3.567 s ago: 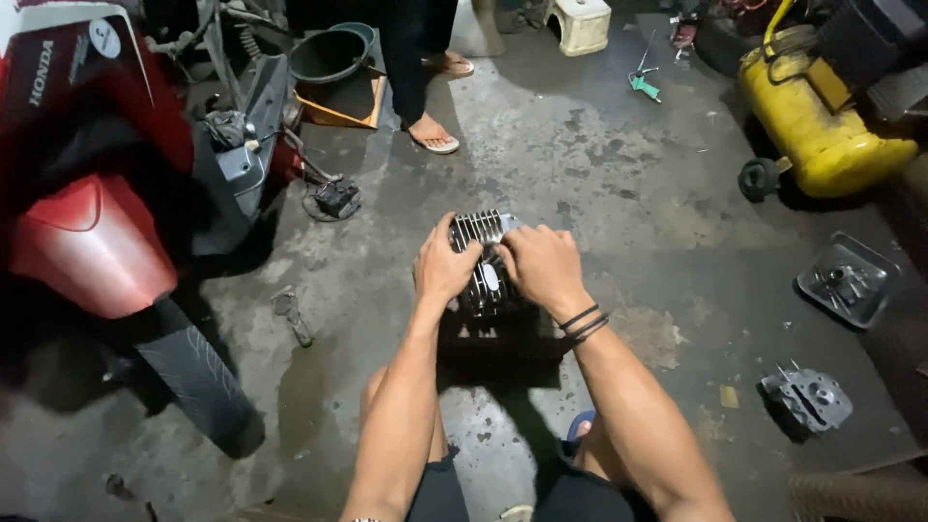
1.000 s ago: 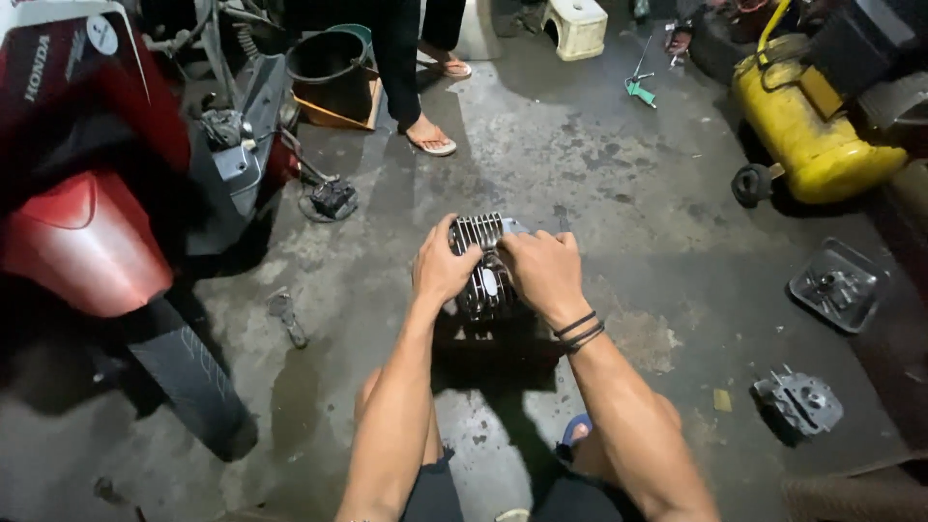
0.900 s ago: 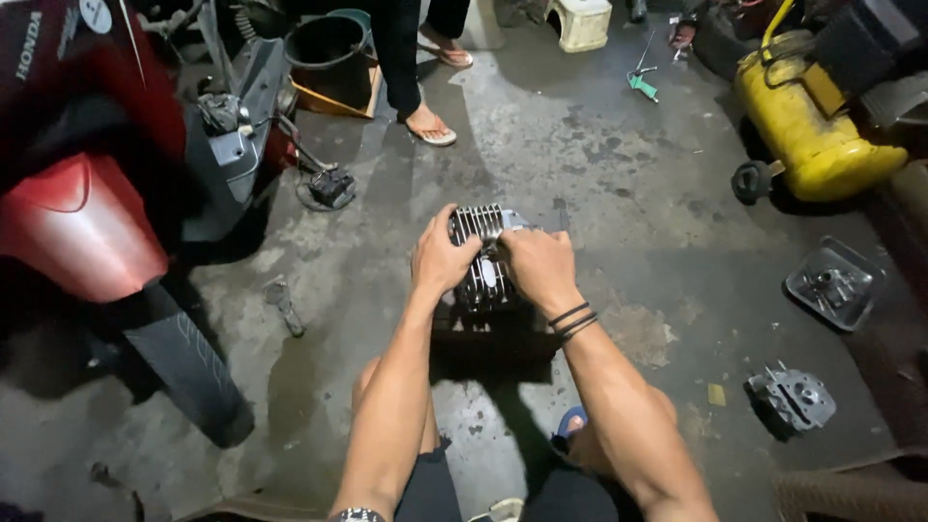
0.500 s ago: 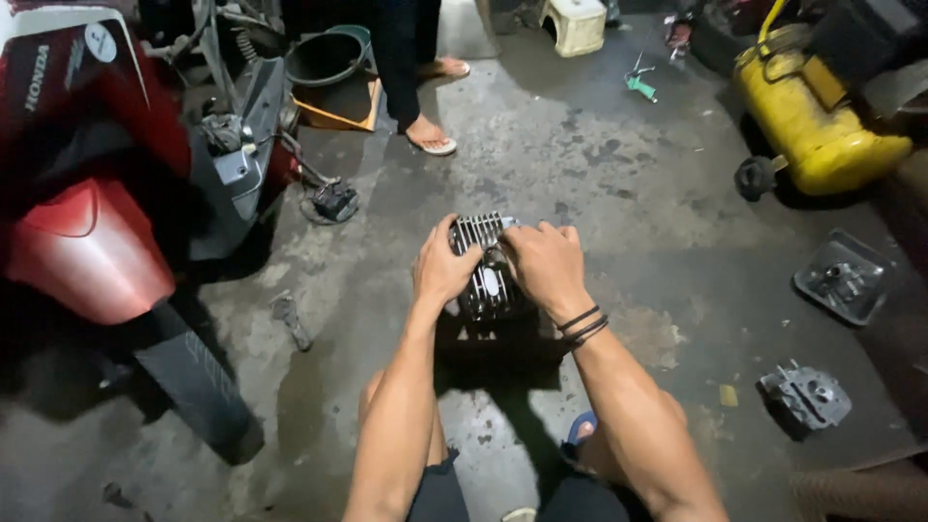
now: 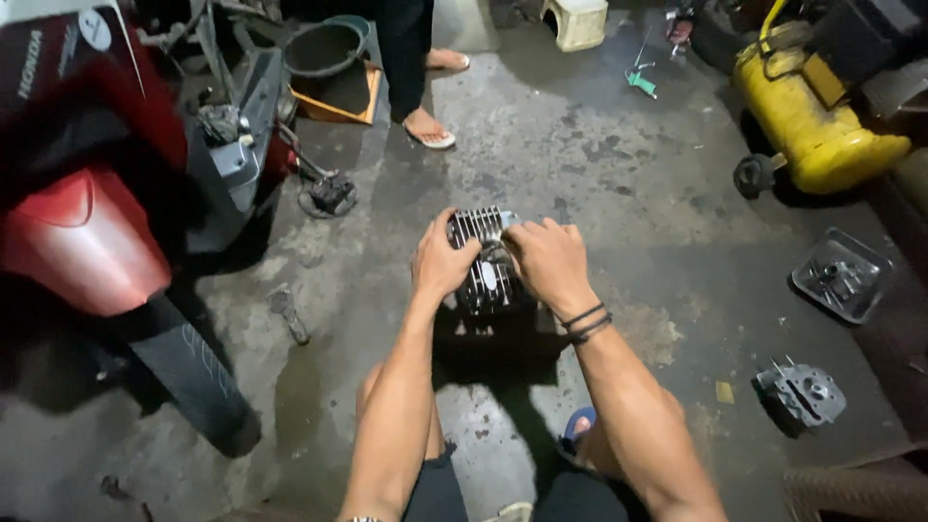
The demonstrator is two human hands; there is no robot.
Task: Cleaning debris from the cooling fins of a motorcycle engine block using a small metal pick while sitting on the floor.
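Left hand (image 5: 443,263): fingers curled, gripping the cylinder's (image 5: 480,253) left side. Right hand (image 5: 546,261): fingers closed over its right side and top. Cylinder: finned metal, upright on concrete floor (image 5: 599,164), between the knees.

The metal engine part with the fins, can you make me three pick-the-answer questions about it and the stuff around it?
1. Where does the finned engine part sit?
A. on the concrete floor in front of the person
B. on the red motorbike
C. on top of the tank

2. What colour is the compressor tank at the upper right?
A. blue
B. yellow
C. white

3. How are the person's hands placed?
A. both in the air, off everything
B. one on the bike
C. left hand and right hand gripping the part from either side

Answers: 1 A, it rests on the floor between the arms. 2 B, its body is plainly yellow. 3 C, the fingers wrap its fins.
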